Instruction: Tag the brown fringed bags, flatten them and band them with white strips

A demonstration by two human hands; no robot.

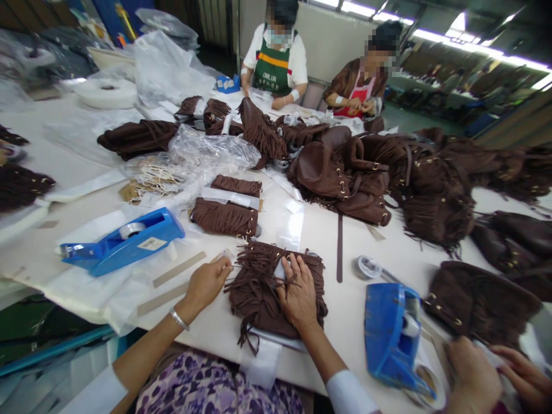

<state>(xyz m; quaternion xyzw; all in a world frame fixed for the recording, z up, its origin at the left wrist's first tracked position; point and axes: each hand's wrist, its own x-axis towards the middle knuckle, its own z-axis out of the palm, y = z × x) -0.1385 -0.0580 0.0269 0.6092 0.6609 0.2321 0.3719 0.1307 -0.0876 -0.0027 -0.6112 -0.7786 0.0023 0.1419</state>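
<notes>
A dark brown fringed bag (259, 307) lies flat on the table in front of me, over a pale sheet (263, 359) that sticks out at its near edge. My left hand (207, 282) is at the bag's left side, thumb and fingers pinched on a thin fringe strand. Flat on the right half of the bag rests my right hand (297, 293), its fingers spread. Some light grey material (280, 269) shows beneath those fingers. Just beyond is another fringed bundle (226, 215) with a white paper band (230, 197) around it.
Blue tape dispensers stand left (142, 238) and right (390, 333). Brown bags (319, 167) are heaped across the back, near crumpled clear plastic (211, 152). A co-worker's hands (472, 368) work at lower right. Two people (276, 63) sit across the table.
</notes>
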